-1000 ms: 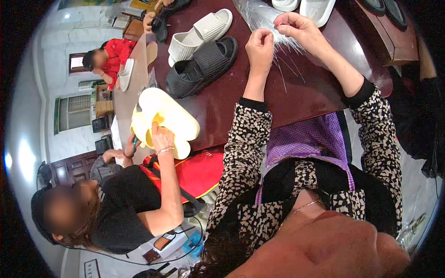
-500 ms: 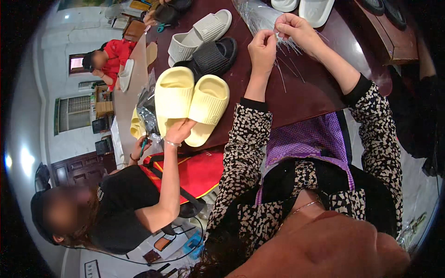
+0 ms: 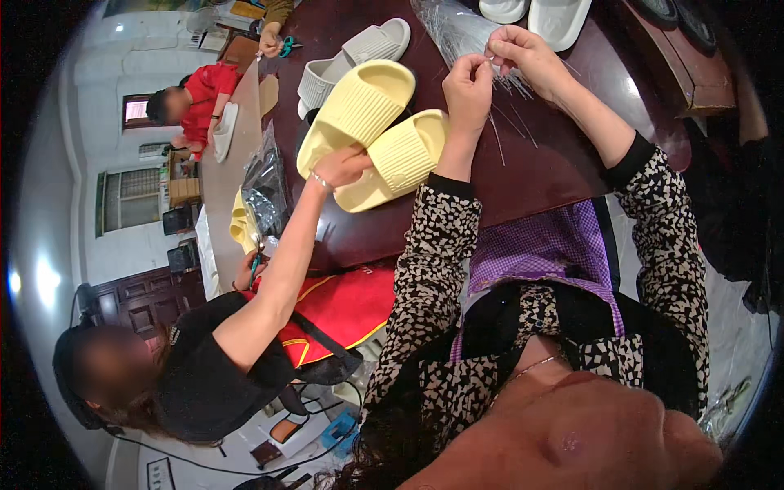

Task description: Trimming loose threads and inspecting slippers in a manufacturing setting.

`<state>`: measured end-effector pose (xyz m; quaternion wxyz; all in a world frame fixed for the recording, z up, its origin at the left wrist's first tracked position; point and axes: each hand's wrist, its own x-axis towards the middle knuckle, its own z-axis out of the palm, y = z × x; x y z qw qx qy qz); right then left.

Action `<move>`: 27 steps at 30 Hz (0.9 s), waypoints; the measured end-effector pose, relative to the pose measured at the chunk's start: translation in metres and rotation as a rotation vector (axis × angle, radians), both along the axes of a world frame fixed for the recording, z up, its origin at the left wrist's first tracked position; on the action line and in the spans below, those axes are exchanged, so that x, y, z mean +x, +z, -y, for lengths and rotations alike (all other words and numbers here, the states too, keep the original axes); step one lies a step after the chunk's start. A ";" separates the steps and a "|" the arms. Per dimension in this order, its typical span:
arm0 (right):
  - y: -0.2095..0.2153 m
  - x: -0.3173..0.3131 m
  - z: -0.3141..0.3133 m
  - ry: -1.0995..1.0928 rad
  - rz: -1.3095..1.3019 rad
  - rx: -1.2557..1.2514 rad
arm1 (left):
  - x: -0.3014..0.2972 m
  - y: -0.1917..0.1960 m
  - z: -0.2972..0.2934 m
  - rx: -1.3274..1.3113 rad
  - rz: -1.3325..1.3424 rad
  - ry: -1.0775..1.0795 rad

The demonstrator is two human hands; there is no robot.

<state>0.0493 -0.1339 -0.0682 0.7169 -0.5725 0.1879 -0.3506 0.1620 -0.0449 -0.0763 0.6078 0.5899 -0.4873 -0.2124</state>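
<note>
My left hand (image 3: pixel 469 91) and my right hand (image 3: pixel 527 61) meet over the far side of the table, thumbs and fingers pinched together. What lies between the fingertips is too small to make out. Just beyond and under them is a bundle of thin, clear plastic strands (image 3: pixel 447 31), with a few loose strands (image 3: pixel 497 139) sticking out by my left wrist. To the left, a co-worker's hand (image 3: pixel 339 167) grips a pair of pale yellow ribbed slides (image 3: pixel 406 155) over the table. Behind those is a grey slide (image 3: pixel 376 45); a black one is mostly covered.
White slippers (image 3: pixel 558 20) lie at the far edge of the dark red table (image 3: pixel 563 167). A brown wooden box (image 3: pixel 694 82) with black footwear is at right. At left are crumpled clear plastic (image 3: pixel 267 192), a yellow slipper (image 3: pixel 242 224), teal-handled scissors (image 3: pixel 287 47) and other people.
The co-worker has moved the yellow slides right and farther across the table, over the black slide. At the far left, another person's dark footwear has gone from view. My hands have barely shifted.
</note>
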 end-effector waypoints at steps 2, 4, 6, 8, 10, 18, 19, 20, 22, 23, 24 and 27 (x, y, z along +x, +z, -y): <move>0.004 -0.002 -0.002 -0.009 0.024 0.095 | -0.001 0.002 -0.002 0.041 -0.026 0.006; 0.007 -0.002 -0.001 -0.010 0.037 0.141 | -0.001 0.006 -0.002 -0.012 0.116 0.028; 0.006 -0.004 0.004 -0.039 0.058 0.051 | -0.002 0.010 -0.002 -0.118 0.400 0.070; 0.006 -0.009 0.008 -0.054 0.070 0.005 | -0.001 0.015 0.002 -0.114 0.575 0.096; 0.013 -0.014 0.010 -0.022 0.163 0.009 | 0.004 0.020 0.002 -0.099 0.925 0.156; 0.023 -0.022 -0.007 -0.030 0.076 -0.103 | 0.033 0.013 0.035 0.662 1.108 -0.035; 0.024 -0.028 -0.009 -0.059 0.028 -0.105 | 0.035 0.010 0.039 0.662 1.105 -0.042; 0.022 -0.034 -0.010 -0.064 0.022 -0.102 | 0.036 0.005 0.042 0.694 1.079 -0.078; 0.013 -0.048 -0.011 -0.039 0.001 -0.075 | 0.037 -0.003 0.042 0.768 1.020 -0.140; 0.008 -0.056 -0.012 -0.028 -0.012 -0.059 | 0.037 -0.009 0.042 0.776 1.011 -0.145; 0.007 -0.060 -0.016 -0.017 -0.015 -0.052 | 0.040 -0.012 0.041 0.785 1.003 -0.157; 0.009 -0.081 -0.031 -0.121 -0.167 0.072 | 0.048 -0.026 0.035 0.840 0.971 -0.191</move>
